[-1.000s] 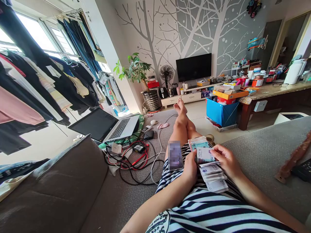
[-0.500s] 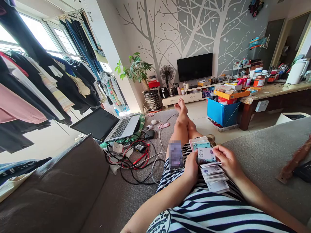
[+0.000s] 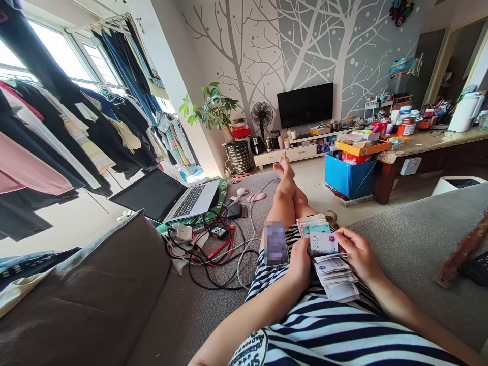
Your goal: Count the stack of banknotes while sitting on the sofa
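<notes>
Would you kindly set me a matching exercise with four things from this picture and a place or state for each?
1. Uppermost banknote
2. Phone
3. Laptop
4. Blue box

A. Open, with a dark screen
B. Next to the table
C. Held by left hand and right hand
D. Lying unheld beside the left hand

Pairs: 1-C, 2-D, 3-A, 4-B
</notes>
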A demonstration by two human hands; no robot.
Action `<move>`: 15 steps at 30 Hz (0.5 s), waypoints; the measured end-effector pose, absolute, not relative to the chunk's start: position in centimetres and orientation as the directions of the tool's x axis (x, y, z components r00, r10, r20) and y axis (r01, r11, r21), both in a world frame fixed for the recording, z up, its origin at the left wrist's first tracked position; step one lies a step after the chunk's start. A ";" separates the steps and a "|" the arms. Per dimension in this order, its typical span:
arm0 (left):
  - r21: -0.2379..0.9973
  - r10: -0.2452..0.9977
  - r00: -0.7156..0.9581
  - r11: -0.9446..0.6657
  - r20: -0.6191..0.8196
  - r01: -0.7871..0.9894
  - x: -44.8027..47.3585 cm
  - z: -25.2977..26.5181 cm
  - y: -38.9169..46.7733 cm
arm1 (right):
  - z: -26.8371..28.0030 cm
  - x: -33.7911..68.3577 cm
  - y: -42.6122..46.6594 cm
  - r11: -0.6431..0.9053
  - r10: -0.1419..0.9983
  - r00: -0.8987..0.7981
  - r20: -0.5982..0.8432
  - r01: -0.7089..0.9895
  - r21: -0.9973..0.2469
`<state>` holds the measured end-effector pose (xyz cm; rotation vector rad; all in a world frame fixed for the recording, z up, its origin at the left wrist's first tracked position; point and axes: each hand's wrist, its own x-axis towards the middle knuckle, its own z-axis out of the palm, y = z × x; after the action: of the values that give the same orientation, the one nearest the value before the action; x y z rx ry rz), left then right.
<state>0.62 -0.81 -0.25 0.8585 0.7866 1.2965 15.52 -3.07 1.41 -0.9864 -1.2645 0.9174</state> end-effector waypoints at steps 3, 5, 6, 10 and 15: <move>0.849 0.993 0.112 0.099 -0.047 -0.518 0.7 0.1 -1.0 | 1.2 15.5 -3.0 0.335 0.941 0.068 0.333 -0.031 -0.942; 0.831 0.992 0.108 0.109 -0.059 -0.546 0.7 0.2 -1.1 | 0.9 15.6 -2.8 0.345 0.938 0.056 0.343 -0.024 -0.938; 0.825 0.992 0.109 0.111 -0.060 -0.554 0.8 0.3 -1.1 | 0.7 15.7 -2.7 0.345 0.937 0.062 0.344 -0.013 -0.938; 0.814 0.988 0.146 0.129 -0.055 -0.567 0.7 0.2 -1.1 | 0.1 15.9 -1.8 0.294 0.939 0.177 0.295 0.031 -0.955; 0.808 0.979 0.197 0.154 -0.048 -0.569 0.7 0.1 -0.9 | -0.5 16.0 -1.0 0.280 0.940 0.166 0.298 0.122 -0.952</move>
<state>0.74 -0.92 0.13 0.7526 0.6778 1.2410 15.99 -0.99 -0.53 -1.1381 -1.2671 0.8121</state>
